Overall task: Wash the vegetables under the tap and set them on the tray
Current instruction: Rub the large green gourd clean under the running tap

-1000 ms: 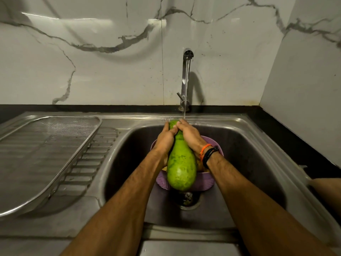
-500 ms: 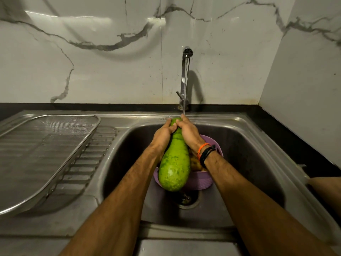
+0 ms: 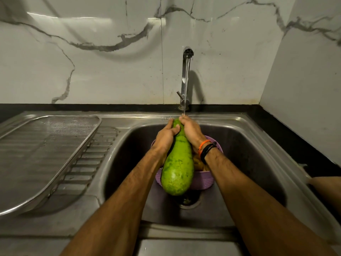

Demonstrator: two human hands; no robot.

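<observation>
Gourd [image 3: 178, 169] swung left; hands [image 3: 181, 133] gripping neck

Single head-worn wide-angle view, forward and down, close over the sink [image 3: 239, 126] toward the back wall [image 3: 92, 71].

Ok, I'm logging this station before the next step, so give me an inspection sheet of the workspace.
Surface: steel sink with drainboard, wet.
Job's things: green gourd under running tap; mesh tray on drainboard, nothing on it; purple basket in basin, holding more produce.
Clutter: nothing seen.
Grippers: left hand and right hand both grip the gourd's narrow end.
Cables: nothing seen.
Surroundings: marble wall, black counter edge.
</observation>
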